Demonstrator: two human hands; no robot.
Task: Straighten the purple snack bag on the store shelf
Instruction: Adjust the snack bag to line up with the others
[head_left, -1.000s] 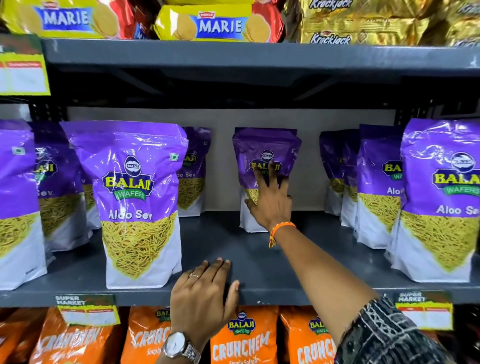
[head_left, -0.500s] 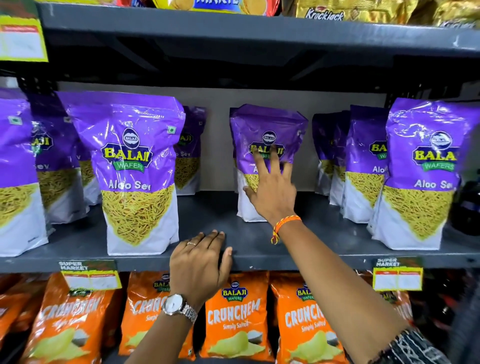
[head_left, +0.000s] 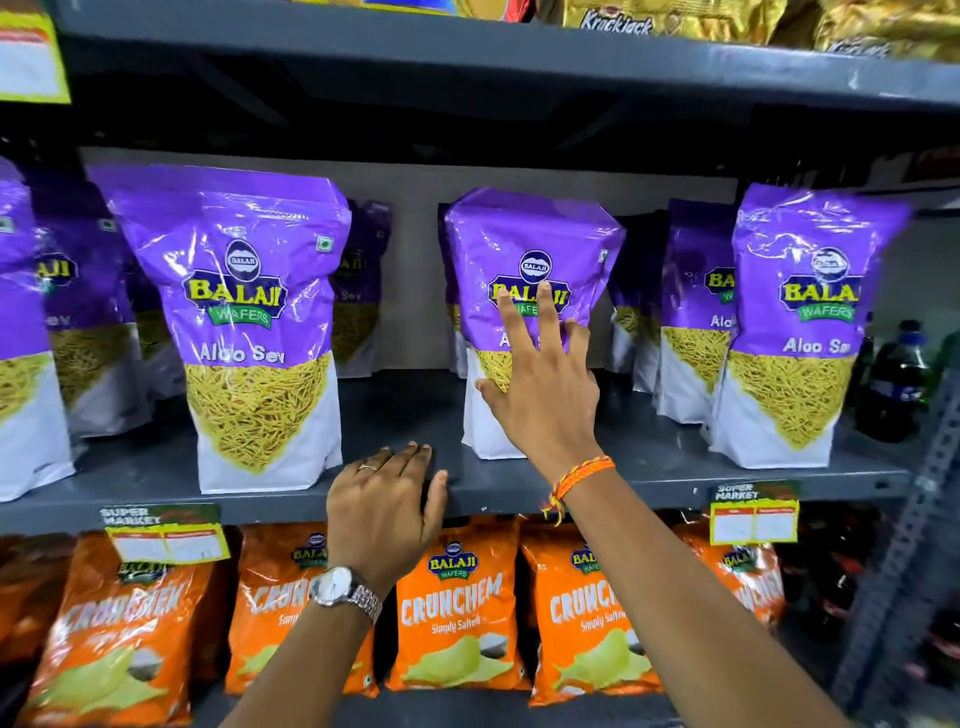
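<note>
The purple snack bag (head_left: 530, 234), a Balaji Aloo Sev pouch, stands upright near the middle of the grey shelf (head_left: 649, 478), leaning slightly back. My right hand (head_left: 540, 384) lies over the bag's lower front. Its fingers are spread across the logo and its thumb presses the left side, gripping the bag. My left hand (head_left: 384, 509), with a ring and a wristwatch, rests palm down on the shelf's front edge and holds nothing.
More purple pouches stand left (head_left: 249, 322) and right (head_left: 800, 322), with others behind them. Orange Crunchem bags (head_left: 457, 608) fill the shelf below. Price tags (head_left: 753, 514) hang on the edge. A dark bottle (head_left: 893, 384) stands at far right.
The purple bag has come forward from the back of the shelf toward the front edge under my right hand. My left hand has stayed on the shelf edge.
</note>
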